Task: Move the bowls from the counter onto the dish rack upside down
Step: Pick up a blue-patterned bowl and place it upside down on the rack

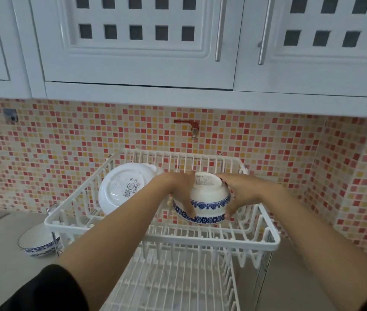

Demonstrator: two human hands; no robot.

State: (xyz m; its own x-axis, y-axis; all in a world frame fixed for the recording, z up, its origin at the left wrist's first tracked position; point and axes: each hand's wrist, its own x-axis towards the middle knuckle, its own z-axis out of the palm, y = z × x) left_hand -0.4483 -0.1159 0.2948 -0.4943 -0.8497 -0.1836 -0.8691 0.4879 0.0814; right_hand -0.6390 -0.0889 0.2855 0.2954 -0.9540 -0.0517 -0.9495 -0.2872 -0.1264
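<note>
The white wire dish rack (265,240) stood on the worktop (3,272), its upper tier already holding a white bowl (122,187) tilted on edge against the wires. Over that tier, the blue-patterned bowl (207,198) sat upside down, clasped between the left hand (181,190) and right hand (239,193). Let go before its rim rested on the wires, it could tip or slide between them. Another patterned bowl (39,241) waited upright on the worktop beside the rack, close enough to be knocked.

- Glossy glazed ceramic bowl (208,199), blue-patterned band.
- White plastic-coated wire dish rack (265,237), smooth.
- Matt grey worktop (1,261).
- Small glossy mosaic wall tiles (66,140).
</note>
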